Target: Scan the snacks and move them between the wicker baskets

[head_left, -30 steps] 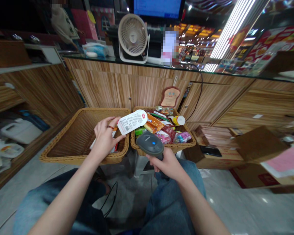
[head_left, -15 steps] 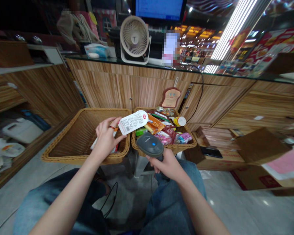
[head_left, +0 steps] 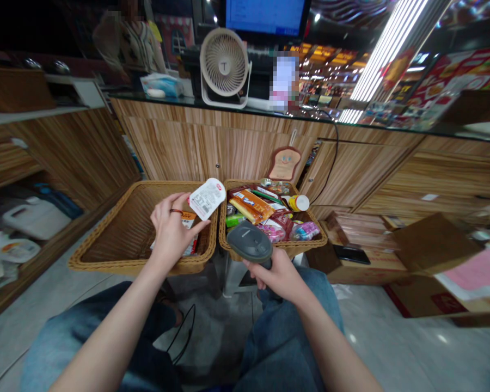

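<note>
Between the thumb and fingers of my left hand (head_left: 171, 228) is a white package (head_left: 208, 199) with a rounded top, its printed back and barcode facing me. It is held over the right side of the left wicker basket (head_left: 118, 218), where a few flat packets (head_left: 189, 219) lie. My right hand (head_left: 280, 275) is wrapped round the handle of a dark grey barcode scanner (head_left: 250, 241), in front of the right wicker basket (head_left: 310, 244). That basket holds several snacks, among them an orange packet (head_left: 251, 206), a yellow tub with a white lid (head_left: 299, 203) and pink-blue packages (head_left: 305, 230).
A wooden counter (head_left: 167, 141) stands behind the baskets, bearing a fan (head_left: 224, 62) and a monitor (head_left: 265, 16). Cardboard boxes (head_left: 424, 294) and a phone (head_left: 351, 254) are at the right. A shelf with a white jug (head_left: 36, 218) is at the left. A person (head_left: 134, 49) stands behind the counter.
My left hand has moved the white package a little left and tilted it, from over the right basket's edge to over the left basket. The scanner's blue light no longer shows; my right hand stays put.
</note>
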Demonstrator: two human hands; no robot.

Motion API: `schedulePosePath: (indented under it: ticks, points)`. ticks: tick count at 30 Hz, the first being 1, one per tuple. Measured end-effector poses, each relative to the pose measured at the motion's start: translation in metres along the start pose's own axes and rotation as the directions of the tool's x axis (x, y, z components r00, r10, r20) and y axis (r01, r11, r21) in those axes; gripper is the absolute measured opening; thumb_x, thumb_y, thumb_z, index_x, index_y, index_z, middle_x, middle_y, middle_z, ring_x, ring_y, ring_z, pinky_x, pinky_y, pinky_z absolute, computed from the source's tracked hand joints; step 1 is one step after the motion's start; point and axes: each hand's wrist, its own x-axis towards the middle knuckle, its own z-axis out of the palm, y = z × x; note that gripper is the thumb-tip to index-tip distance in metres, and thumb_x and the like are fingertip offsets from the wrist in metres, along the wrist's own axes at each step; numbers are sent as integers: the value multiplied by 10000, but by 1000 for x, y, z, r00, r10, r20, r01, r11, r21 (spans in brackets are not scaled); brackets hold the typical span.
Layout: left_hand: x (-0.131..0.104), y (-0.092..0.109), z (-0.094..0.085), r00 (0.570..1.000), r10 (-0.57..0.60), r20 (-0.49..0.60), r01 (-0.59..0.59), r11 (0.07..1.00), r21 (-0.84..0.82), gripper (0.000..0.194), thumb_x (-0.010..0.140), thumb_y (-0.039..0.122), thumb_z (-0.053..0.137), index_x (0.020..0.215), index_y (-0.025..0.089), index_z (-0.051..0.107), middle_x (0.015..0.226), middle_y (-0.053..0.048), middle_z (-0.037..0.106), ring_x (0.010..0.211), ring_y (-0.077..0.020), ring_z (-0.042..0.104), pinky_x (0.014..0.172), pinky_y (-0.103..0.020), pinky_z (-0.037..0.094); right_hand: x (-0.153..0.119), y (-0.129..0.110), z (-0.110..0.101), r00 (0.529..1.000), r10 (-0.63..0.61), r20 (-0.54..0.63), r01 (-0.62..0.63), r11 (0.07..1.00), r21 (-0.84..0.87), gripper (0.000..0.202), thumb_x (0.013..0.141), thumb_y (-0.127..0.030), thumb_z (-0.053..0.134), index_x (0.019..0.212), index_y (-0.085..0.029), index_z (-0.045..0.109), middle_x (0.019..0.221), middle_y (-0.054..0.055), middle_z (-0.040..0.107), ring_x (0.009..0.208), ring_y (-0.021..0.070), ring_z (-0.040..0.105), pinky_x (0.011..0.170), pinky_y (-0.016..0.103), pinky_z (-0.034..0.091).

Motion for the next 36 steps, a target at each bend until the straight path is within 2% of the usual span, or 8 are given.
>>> schedulePosePath:
  ticks: [3, 7, 12, 15, 19, 25, 31, 36]
  points:
    - [0, -2, 0, 991, -112, -78, 115, 992, 41, 840, 860, 520, 819, 1556, 208, 466, 1516, -213, 507, 1411, -442, 461, 1182, -585, 371, 0, 1, 0, 1000, -11, -1, 11, 1000, -6, 181, 911, -371, 693, 833, -224, 622, 510, -52, 612, 410, 155, 621, 467, 233, 508]
    - [-1, -6, 4, 991, -131, -33, 132, 990, 49, 890, 847, 523, 829, 1585, 208, 442, 1568, -232, 449, 1438, -466, 431, 1172, -618, 380, 0, 2, 0, 1000, -17, 3, 17, 1000, -7, 182, 919, -377, 691, 844, -220, 638, 500, -57, 601, 407, 159, 628, 458, 232, 508]
    - [1, -4, 8, 999, -4, 37, 3, 1000, 19, 604, 966, 420, 686, 1517, 230, 532, 1553, -193, 495, 1417, -418, 454, 1155, -589, 392, 0, -1, 0, 1000, -15, -4, 15, 1000, 6, 157, 907, -360, 700, 862, -218, 652, 518, -56, 611, 407, 157, 630, 466, 236, 524]
    - [10, 1, 11, 988, 108, 113, -105, 994, -29, 542, 999, 366, 619, 1524, 263, 534, 1530, -155, 543, 1389, -382, 466, 1145, -569, 391, 0, -2, 0, 1000, -28, -8, 28, 999, 17, 134, 902, -344, 707, 867, -221, 665, 544, -50, 632, 406, 158, 626, 458, 241, 520]
    - [29, 20, 25, 938, 273, 213, -255, 961, -106, 533, 1024, 318, 573, 1554, 300, 528, 1495, -128, 573, 1371, -343, 471, 1146, -539, 362, 0, -3, 0, 996, -80, -30, 81, 997, 8, 125, 902, -323, 706, 829, -229, 669, 565, -38, 646, 473, 174, 652, 505, 253, 539]
    - [52, 68, 59, 832, 484, 272, -455, 875, -164, 455, 1093, 408, 492, 1535, 367, 589, 1161, -83, 617, 1163, -269, 527, 1144, -513, 326, -1, -5, -2, 992, -111, -68, 110, 994, -13, 134, 901, -323, 705, 818, -224, 668, 632, -14, 697, 603, 204, 708, 623, 283, 589]
    - [65, 97, 81, 772, 514, 374, -521, 849, -91, 441, 1089, 554, 450, 1392, 389, 724, 1069, -72, 612, 1114, -280, 524, 1214, -621, 223, -2, -5, -3, 991, -109, -78, 107, 994, -25, 158, 903, -348, 715, 818, -227, 658, 602, -21, 669, 611, 203, 699, 617, 276, 576]
    - [57, 90, 63, 795, 474, 380, -461, 878, -131, 448, 1111, 530, 402, 1255, 359, 791, 1052, -63, 664, 1138, -269, 577, 1266, -683, 102, -3, -5, -4, 990, -115, -80, 114, 993, -17, 132, 899, -326, 702, 827, -224, 660, 584, -29, 656, 600, 197, 690, 616, 270, 570]
